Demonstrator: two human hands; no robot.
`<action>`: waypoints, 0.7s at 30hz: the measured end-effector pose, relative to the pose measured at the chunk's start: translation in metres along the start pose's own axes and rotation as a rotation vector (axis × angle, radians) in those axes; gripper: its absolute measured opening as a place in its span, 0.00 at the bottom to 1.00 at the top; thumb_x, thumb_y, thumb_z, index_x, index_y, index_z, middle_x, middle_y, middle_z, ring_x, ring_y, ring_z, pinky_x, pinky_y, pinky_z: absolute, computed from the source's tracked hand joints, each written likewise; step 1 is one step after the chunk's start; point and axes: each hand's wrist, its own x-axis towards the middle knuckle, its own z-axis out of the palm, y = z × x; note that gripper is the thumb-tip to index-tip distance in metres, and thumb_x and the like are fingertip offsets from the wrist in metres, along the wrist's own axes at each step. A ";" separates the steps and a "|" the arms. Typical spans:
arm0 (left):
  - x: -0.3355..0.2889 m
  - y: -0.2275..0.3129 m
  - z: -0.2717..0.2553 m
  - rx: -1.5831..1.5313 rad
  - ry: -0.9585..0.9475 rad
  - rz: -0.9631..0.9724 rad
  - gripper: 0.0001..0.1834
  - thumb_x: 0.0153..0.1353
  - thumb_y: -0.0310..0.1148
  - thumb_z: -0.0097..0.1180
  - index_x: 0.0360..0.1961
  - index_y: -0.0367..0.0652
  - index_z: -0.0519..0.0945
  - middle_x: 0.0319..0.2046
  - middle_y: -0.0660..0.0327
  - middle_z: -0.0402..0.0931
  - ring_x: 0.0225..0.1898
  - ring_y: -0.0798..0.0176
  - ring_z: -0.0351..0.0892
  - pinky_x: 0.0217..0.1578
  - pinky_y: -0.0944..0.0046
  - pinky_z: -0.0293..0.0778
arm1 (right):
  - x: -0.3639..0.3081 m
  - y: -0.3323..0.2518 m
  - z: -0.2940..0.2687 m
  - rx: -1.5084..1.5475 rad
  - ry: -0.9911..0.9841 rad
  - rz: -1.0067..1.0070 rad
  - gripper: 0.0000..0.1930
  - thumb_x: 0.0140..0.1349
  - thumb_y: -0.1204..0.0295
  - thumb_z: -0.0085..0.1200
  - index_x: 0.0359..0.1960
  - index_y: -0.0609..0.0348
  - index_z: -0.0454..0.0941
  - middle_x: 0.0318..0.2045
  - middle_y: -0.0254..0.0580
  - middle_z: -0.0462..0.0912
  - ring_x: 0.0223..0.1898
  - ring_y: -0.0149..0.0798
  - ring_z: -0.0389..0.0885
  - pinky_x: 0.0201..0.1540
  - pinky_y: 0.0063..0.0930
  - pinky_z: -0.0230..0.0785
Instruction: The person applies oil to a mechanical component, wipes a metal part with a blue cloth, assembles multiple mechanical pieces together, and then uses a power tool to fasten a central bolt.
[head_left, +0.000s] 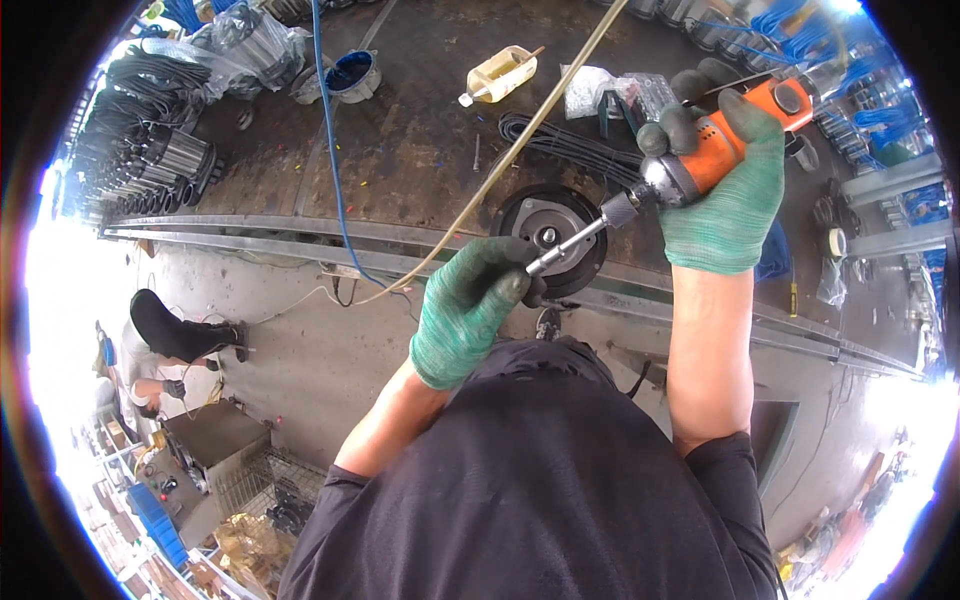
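My right hand [730, 205], in a green glove with dark fingertips, is closed around an orange power drill [712, 148] held above the workbench. From its silver chuck a long metal socket bit [580, 238] points down to the left. The thumb and fingers of my left hand [468, 305], gloved alike, close on the tip of that bit. Under the bit, at the bench's near edge, lies a round black-rimmed part [530, 215] with a grey metal plate and a bolt-like piece at its centre. The bit and my left fingers hide some of the part.
A blue hose [330, 130] and a yellowish hose [500, 165] cross the bench [420, 90]. Behind are a plastic bottle [500, 75], a blue-lined pot [352, 76] and a coiled black cable [570, 150]. Metal cylinders [170, 160] crowd the left. A person [150, 375] works at far left.
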 end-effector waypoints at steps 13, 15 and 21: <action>0.025 0.000 0.005 0.639 -0.161 0.412 0.16 0.62 0.17 0.64 0.52 0.38 0.83 0.41 0.53 0.86 0.40 0.56 0.88 0.41 0.61 0.81 | -0.014 -0.015 -0.017 -0.014 0.176 0.029 0.15 0.67 0.68 0.56 0.52 0.59 0.75 0.39 0.47 0.84 0.30 0.40 0.84 0.38 0.48 0.84; 0.038 0.000 0.005 0.768 -0.230 0.506 0.18 0.60 0.18 0.66 0.51 0.39 0.84 0.39 0.52 0.85 0.39 0.52 0.87 0.40 0.58 0.81 | -0.012 -0.017 -0.021 -0.066 0.236 0.035 0.15 0.66 0.68 0.57 0.52 0.60 0.76 0.40 0.48 0.83 0.30 0.37 0.81 0.40 0.44 0.79; 0.098 -0.009 0.014 1.082 -0.476 0.696 0.15 0.59 0.34 0.67 0.47 0.45 0.84 0.35 0.56 0.83 0.41 0.46 0.82 0.49 0.49 0.73 | -0.007 -0.014 -0.047 -0.230 0.227 -0.079 0.17 0.64 0.72 0.56 0.54 0.60 0.75 0.40 0.51 0.83 0.29 0.37 0.80 0.36 0.42 0.78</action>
